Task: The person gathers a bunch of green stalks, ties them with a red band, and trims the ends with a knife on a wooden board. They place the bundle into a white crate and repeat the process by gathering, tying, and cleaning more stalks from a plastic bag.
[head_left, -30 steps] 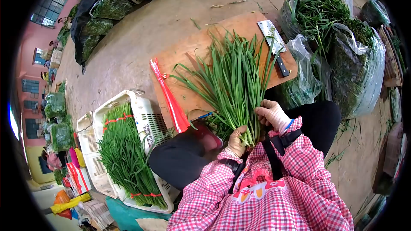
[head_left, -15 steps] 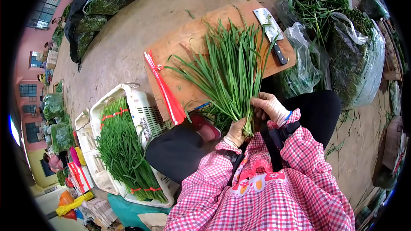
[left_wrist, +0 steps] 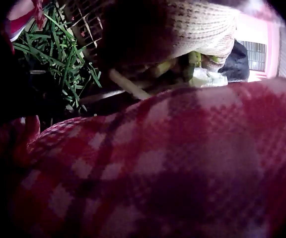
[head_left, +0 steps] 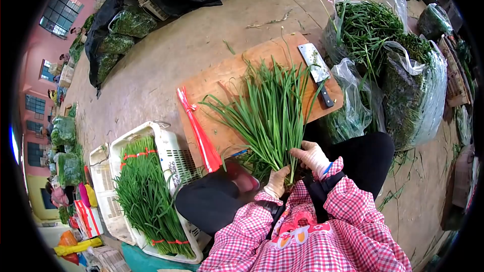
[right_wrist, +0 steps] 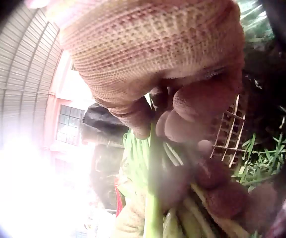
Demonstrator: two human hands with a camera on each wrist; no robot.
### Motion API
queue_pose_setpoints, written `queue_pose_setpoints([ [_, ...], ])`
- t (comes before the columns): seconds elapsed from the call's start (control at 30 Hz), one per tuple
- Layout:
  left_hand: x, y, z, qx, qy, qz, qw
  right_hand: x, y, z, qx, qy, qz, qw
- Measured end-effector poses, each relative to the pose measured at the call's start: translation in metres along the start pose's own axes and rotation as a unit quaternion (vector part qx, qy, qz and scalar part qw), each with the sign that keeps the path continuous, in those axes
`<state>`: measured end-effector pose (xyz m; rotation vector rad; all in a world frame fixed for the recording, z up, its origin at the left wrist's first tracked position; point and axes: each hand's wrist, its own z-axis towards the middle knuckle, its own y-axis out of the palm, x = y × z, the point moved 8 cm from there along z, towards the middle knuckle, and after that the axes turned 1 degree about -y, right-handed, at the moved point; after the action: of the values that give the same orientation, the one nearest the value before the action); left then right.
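The bunch of chives [head_left: 269, 116] stands fanned over the near edge of the wooden board [head_left: 222, 78], its leaf tips spread above the board and its stalk ends gathered just off that edge. The left hand [head_left: 276, 181] is clamped round the stalk ends. The right hand [head_left: 311, 156] is beside it at the same ends, and the right wrist view shows its fingers [right_wrist: 182, 114] curled round the stalks. No band shows on this bunch, so by my reading it is gathered but not yet tied or trimmed.

The red ties [head_left: 201, 131] lie on the left part of the board and the cleaver [head_left: 317, 70] on its right part, both untouched. Left of the board, a white crate [head_left: 174, 143] holds tied bundles [head_left: 146, 191], which looks like finished work. Right of the board, plastic bags [head_left: 413, 85] bulge with loose greens, so much seems left.
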<state>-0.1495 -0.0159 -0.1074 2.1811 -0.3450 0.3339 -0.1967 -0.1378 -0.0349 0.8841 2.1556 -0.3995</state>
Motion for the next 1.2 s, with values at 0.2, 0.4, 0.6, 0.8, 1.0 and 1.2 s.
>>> queue_pose_setpoints([
  [0.2, -0.012, -0.011, 0.002, 0.015, -0.058, -0.087, 0.994, 0.004, -0.006, -0.003, -0.006, 0.004, -0.013, 1.0],
  [0.4, -0.019, -0.02, 0.009, -0.003, -0.089, -0.074, 0.993, -0.011, -0.013, -0.013, 0.034, -0.072, 0.02, 0.997],
  [0.6, -0.014, -0.015, -0.005, 0.015, -0.11, -0.005, 0.994, -0.123, -0.085, -0.073, 0.108, -0.15, 0.028, 0.982],
  [0.8, -0.004, 0.001, -0.01, 0.009, -0.094, -0.02, 0.995, -0.249, -0.287, -0.098, 0.333, -0.299, -0.085, 0.89],
  [1.0, 0.003, 0.003, -0.016, 0.005, -0.072, 0.004, 0.997, -0.223, -0.306, -0.109, 0.316, -0.338, -0.011, 0.887],
  [1.2, 0.005, 0.007, -0.027, 0.02, -0.076, 0.001, 0.997, -0.078, -0.114, -0.052, 0.053, -0.133, 0.046, 0.989],
])
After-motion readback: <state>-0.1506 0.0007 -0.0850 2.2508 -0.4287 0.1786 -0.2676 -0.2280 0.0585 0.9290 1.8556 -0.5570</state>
